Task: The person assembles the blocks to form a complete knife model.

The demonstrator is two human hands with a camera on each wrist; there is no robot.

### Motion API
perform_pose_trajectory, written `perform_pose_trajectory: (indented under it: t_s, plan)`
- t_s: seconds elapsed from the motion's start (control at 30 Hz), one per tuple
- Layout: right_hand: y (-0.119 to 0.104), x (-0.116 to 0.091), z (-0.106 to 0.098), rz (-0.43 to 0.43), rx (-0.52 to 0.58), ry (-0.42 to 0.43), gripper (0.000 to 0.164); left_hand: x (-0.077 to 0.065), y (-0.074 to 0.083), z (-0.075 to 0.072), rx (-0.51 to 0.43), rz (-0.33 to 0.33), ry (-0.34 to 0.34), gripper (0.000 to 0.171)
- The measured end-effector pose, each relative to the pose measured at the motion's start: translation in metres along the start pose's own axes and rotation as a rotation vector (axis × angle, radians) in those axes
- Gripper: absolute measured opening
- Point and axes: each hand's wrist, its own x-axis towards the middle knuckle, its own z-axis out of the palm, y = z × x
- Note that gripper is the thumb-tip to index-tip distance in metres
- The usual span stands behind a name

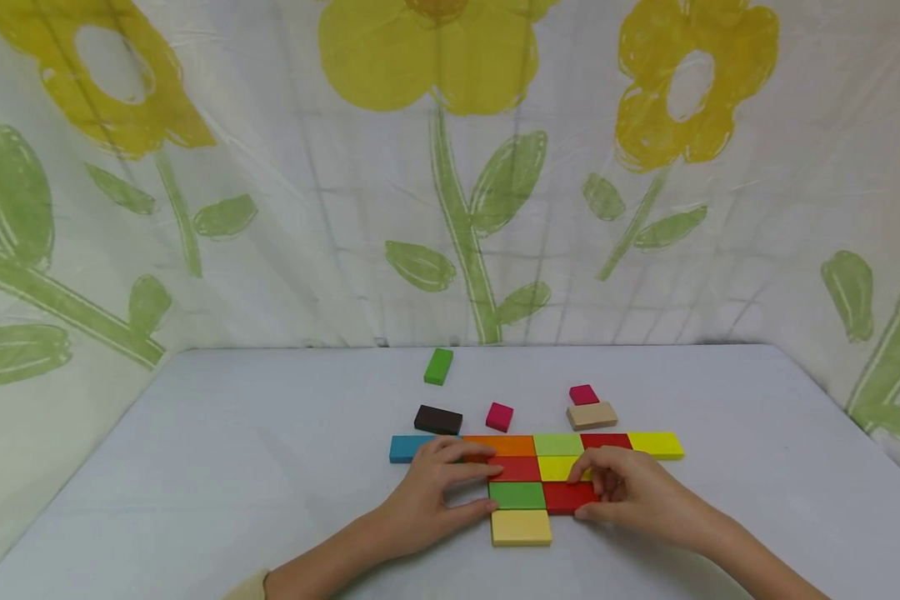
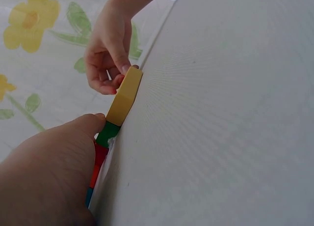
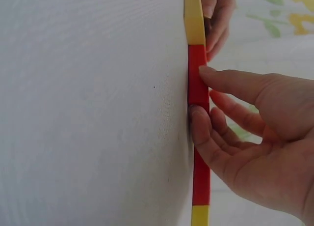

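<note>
Flat coloured blocks lie edge to edge in rows on the table. My left hand (image 1: pixel 438 500) rests along their left side in the head view, its fingers extended. Its fingertips touch the middle red block (image 1: pixel 516 468), and its thumb meets the corner of the green block (image 1: pixel 517 497). With curled fingers, my right hand (image 1: pixel 637 496) holds the front red block (image 1: pixel 568 498) between thumb and index finger, the index tip over the edge of a yellow block (image 1: pixel 558 468). A pale yellow block (image 1: pixel 521 528) juts out in front; the left wrist view shows its side.
The back row holds blue (image 1: pixel 405 449), orange (image 1: pixel 506 446), light green (image 1: pixel 558 445), red (image 1: pixel 606 441) and yellow (image 1: pixel 658 446) blocks. Behind it lie loose dark brown (image 1: pixel 438 419), pink (image 1: pixel 499 416), tan (image 1: pixel 592 415) and green (image 1: pixel 438 367) blocks. A flowered curtain hangs behind the table.
</note>
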Motion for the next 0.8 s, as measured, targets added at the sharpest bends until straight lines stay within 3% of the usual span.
perform_pose_trajectory:
  t_s: [0.8]
  plan:
    - [-0.0008,-0.0002,-0.0068,0.04,0.018,-0.023,0.026,-0.0011,0.0007,-0.0001,0.004,0.011,0.012,0.038]
